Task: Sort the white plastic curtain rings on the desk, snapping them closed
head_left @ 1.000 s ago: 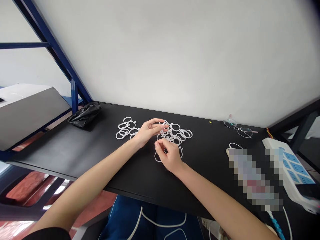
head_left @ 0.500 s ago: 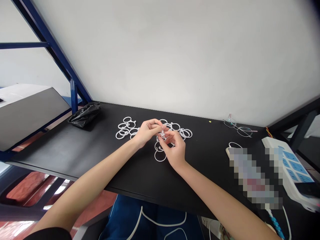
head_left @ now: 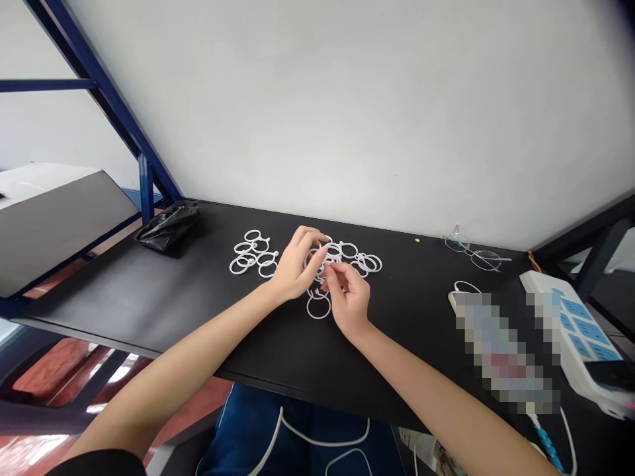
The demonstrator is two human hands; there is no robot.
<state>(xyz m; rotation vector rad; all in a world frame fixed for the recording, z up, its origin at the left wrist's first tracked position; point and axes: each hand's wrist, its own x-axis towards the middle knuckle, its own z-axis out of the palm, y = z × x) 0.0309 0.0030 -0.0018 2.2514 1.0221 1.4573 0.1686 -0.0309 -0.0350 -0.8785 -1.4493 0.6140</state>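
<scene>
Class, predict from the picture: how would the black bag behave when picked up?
The bag would probably flop, since its surface is crumpled. It looks thin, suggesting lightness, though any contents are hidden. Its sheen hints it might feel slippery.

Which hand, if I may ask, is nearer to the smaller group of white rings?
Left: the left hand is just right of the smaller group; the right hand is farther right, at the larger pile.

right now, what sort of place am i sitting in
Probably a desk or workbench spot, perhaps in a workshop or office, though the room's use isn't certain: a black table against a pale wall, white rings spread on it, and a power strip towards its right end.
</scene>
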